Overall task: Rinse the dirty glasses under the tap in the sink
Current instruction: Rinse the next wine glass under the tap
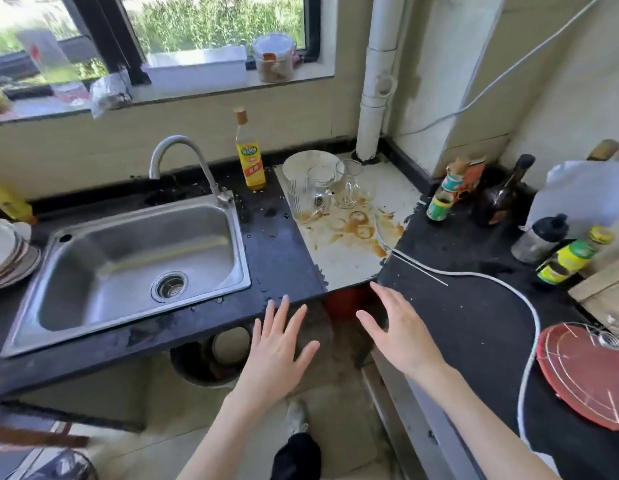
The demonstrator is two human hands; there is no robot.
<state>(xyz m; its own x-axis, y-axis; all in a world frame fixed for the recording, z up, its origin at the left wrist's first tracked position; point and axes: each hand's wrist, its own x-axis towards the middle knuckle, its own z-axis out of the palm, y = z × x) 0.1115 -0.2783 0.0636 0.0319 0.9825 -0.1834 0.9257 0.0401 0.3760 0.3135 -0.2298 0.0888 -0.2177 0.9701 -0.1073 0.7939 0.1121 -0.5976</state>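
Note:
Three clear dirty glasses stand on a white, brown-stained counter patch [349, 261] right of the sink: a ribbed glass [300, 199], a handled mug [321, 188] and a stemmed glass [349, 183]. The steel sink [93, 271] is empty, and no water runs from its curved tap [183, 157]. My left hand [278, 348] hovers with fingers spread at the counter's front edge, holding nothing. My right hand [398, 330] is also spread and empty, beside the white patch's near corner. Both hands are well short of the glasses.
A yellow oil bottle [250, 157] stands behind the sink's right corner, a white plate [302, 162] behind the glasses. Stacked plates [10, 254] sit left of the sink. Sauce bottles and jars [450, 192] crowd the right counter, with a white cable [502, 282] and a red lid [592, 375].

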